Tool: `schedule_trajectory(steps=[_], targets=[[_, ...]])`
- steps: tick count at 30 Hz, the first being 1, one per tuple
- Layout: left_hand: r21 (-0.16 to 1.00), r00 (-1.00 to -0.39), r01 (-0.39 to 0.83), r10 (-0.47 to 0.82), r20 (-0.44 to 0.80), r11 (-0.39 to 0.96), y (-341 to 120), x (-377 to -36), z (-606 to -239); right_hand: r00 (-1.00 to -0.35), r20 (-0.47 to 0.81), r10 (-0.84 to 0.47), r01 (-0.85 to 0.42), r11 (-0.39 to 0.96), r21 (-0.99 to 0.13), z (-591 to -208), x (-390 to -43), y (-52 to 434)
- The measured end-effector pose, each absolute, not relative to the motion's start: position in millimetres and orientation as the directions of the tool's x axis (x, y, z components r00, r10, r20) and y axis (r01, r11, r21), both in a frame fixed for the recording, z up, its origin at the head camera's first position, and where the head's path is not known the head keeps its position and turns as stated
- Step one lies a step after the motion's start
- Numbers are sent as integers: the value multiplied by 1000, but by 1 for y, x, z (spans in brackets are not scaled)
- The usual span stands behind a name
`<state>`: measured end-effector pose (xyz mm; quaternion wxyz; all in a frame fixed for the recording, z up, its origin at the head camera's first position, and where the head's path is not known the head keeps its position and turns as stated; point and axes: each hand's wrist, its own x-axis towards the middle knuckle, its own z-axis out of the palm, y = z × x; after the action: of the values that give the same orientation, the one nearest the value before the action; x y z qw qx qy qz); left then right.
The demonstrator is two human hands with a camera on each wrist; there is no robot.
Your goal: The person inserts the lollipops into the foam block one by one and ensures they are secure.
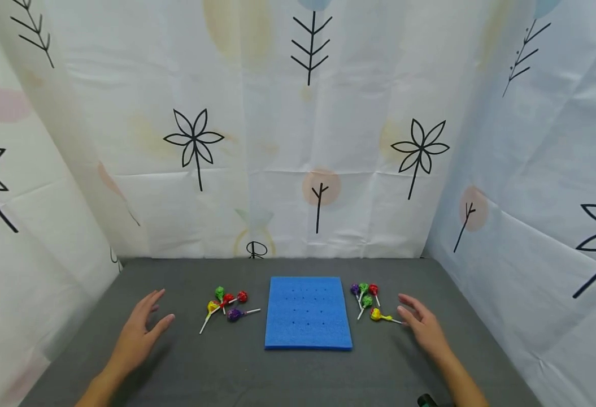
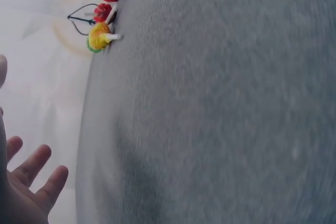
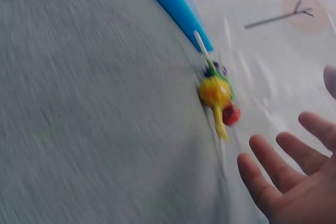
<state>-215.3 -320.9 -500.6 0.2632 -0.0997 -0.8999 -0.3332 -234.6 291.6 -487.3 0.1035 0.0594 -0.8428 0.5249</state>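
A blue foam board (image 1: 308, 333) with rows of small holes lies mid-table. Left of it is a loose group of lollipops: a green one (image 1: 220, 293), two red, a yellow one (image 2: 98, 36) and a purple one (image 1: 234, 315). On the board's right lie more lollipops: purple, two green, a red one (image 1: 373, 289) and a yellow one (image 3: 215, 92). My left hand (image 1: 134, 336) hovers left of the left group, fingers spread, holding nothing. Beside the right group my right hand (image 1: 426, 328) is relaxed and unloaded, near the yellow lollipop's stick; whether it touches is unclear.
The grey tabletop (image 1: 277, 379) runs back to a white patterned curtain (image 1: 277, 209), with similar cloth on both sides. A small dark object (image 1: 426, 400) shows at the bottom edge, beside my right forearm.
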Motion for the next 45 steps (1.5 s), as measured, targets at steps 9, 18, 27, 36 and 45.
schedule_trajectory(steps=[9,18,27,36,45], targets=[[638,-860,280,-109,499,717,-309,-218,-501,-979,168,112,-128,297,-946,-497,-242,263],[712,-855,249,-197,480,656,-293,-223,-506,-972,143,189,-112,167,-980,-499,-241,233],[793,-859,216,-276,432,570,-279,-230,-512,-970,143,198,-129,85,-988,-508,-245,211],[829,-873,180,-302,383,529,-273,-236,-519,-965,197,173,-187,70,-980,-516,-252,193],[850,-887,140,-318,336,508,-263,-247,-523,-960,232,157,-190,243,-951,-524,-259,182]])
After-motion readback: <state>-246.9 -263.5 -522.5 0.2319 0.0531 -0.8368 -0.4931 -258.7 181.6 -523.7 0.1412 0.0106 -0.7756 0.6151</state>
